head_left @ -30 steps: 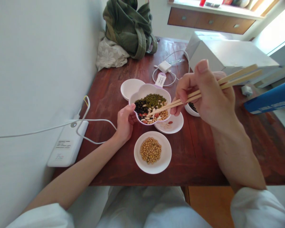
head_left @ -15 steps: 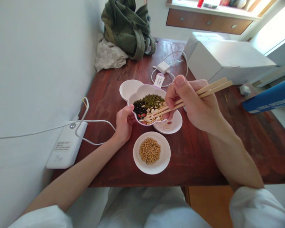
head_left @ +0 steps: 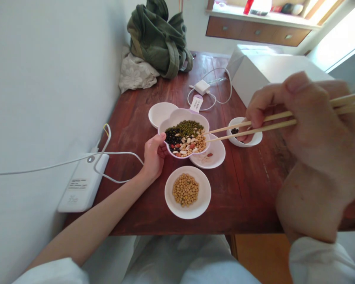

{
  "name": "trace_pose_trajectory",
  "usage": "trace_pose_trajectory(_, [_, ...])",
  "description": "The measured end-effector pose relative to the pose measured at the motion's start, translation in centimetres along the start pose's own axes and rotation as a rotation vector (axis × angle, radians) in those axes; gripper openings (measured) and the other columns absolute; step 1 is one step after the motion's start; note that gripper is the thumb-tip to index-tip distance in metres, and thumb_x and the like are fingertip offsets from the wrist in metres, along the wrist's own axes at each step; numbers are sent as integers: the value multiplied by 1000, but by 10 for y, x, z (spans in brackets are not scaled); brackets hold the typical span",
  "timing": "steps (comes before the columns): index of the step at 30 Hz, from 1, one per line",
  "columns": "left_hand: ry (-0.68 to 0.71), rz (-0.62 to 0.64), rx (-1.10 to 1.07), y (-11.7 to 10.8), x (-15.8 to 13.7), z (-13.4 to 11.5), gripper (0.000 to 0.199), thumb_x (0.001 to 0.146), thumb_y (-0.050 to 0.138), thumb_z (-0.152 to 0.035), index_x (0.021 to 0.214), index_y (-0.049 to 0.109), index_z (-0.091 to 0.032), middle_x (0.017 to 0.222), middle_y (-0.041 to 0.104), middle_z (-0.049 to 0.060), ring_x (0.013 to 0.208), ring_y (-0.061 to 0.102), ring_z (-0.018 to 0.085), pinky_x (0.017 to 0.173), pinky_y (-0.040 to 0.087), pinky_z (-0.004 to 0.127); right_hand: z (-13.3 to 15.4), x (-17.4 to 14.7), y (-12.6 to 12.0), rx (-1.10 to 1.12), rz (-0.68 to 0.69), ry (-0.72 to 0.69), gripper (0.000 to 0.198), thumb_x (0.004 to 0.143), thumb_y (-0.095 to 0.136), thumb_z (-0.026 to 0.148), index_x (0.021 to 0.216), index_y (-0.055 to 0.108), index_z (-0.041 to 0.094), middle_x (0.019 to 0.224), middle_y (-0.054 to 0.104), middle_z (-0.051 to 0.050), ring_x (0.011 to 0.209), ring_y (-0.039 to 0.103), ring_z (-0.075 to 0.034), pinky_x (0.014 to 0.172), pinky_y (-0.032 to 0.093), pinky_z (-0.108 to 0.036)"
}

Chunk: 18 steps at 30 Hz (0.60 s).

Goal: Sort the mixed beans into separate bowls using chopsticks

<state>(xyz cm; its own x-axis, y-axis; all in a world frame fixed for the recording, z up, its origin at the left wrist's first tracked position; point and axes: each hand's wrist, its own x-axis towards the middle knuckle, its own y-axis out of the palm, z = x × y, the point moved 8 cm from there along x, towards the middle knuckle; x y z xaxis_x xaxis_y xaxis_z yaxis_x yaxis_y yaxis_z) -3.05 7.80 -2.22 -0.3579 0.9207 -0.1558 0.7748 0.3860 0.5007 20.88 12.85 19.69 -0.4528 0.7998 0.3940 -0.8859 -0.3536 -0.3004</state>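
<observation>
My left hand [head_left: 155, 154] grips the near left rim of a scalloped white bowl with a lilac edge [head_left: 168, 120], thumb on top. Green, black and yellow beans mixed with peanuts fill it. In my right hand [head_left: 298, 114] is a pair of wooden chopsticks [head_left: 254, 127], their tips apart over the bowl's right side. Nothing shows pinched between the tips. A white dish of soybeans [head_left: 185, 190] sits in front. Behind my right fingers stands a small white bowl [head_left: 245, 142] with a few black beans. A white dish [head_left: 217, 156] holding one reddish bean is partly under the scalloped bowl.
Another white dish [head_left: 159, 111] is at the back left. A charger with its cable [head_left: 202, 86] lies behind the bowls. The green bag [head_left: 159, 39] and a white box [head_left: 272, 71] stand further back. A white power strip [head_left: 84, 181] is by the wall.
My right hand has moved right and closer to the camera, drawing the chopsticks back from the peanuts and uncovering the small bowl. The chopstick tips have spread. My left hand stays on the bowl.
</observation>
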Motion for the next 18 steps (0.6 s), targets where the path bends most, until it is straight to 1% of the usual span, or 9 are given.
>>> trace_pose_trajectory(3, [1, 1, 7, 1, -1, -1, 37, 82, 85, -53, 88, 69, -20, 79, 80, 3, 96, 86, 34, 84, 73, 47, 0, 0, 25, 46, 85, -84, 58, 118, 52, 53, 71, 69, 24, 70, 67, -4, 62, 64, -19, 57, 42, -38])
trace_pose_trajectory(6, [-2, 7, -3, 2, -1, -1, 37, 83, 84, -53, 91, 71, -20, 79, 81, 3, 95, 86, 33, 83, 73, 46, -12, 2, 55, 18, 241, -83, 60, 117, 50, 60, 73, 68, 23, 73, 69, -3, 65, 63, -17, 61, 45, -34])
trace_pose_trajectory(9, [-7, 9, -19, 2, -1, 0, 36, 83, 84, -52, 91, 71, -19, 80, 81, 4, 96, 86, 33, 83, 73, 44, -27, 5, 71, 33, 305, -45, 64, 113, 53, 70, 72, 65, 22, 70, 69, -2, 63, 63, -16, 61, 46, -31])
trace_pose_trajectory(12, [-4, 12, -22, 2, -1, 0, 36, 84, 84, -52, 91, 70, -20, 82, 82, 4, 96, 86, 32, 84, 73, 43, -37, 8, 77, 89, 296, 12, 66, 108, 57, 76, 71, 65, 22, 67, 67, -1, 59, 62, -15, 57, 46, -29])
trace_pose_trajectory(14, [3, 13, -19, 2, -1, -1, 36, 83, 85, -52, 91, 70, -20, 82, 82, 4, 96, 86, 32, 83, 73, 43, -39, 10, 75, 99, 264, 14, 67, 106, 59, 77, 69, 65, 22, 65, 66, -1, 57, 63, -14, 55, 46, -29])
trace_pose_trajectory(16, [8, 9, -13, 2, -1, -1, 36, 82, 85, -52, 90, 71, -20, 80, 81, 4, 94, 86, 33, 82, 73, 44, -37, 10, 71, 99, 229, 5, 67, 107, 60, 76, 68, 66, 22, 64, 66, -1, 58, 65, -15, 54, 46, -29])
trace_pose_trajectory(18, [8, 4, 0, 1, -1, -1, 37, 83, 85, -53, 88, 71, -20, 80, 81, 5, 94, 86, 33, 81, 73, 44, -29, 9, 62, 116, 193, -13, 64, 108, 61, 71, 68, 68, 22, 65, 67, -2, 60, 68, -17, 53, 46, -30])
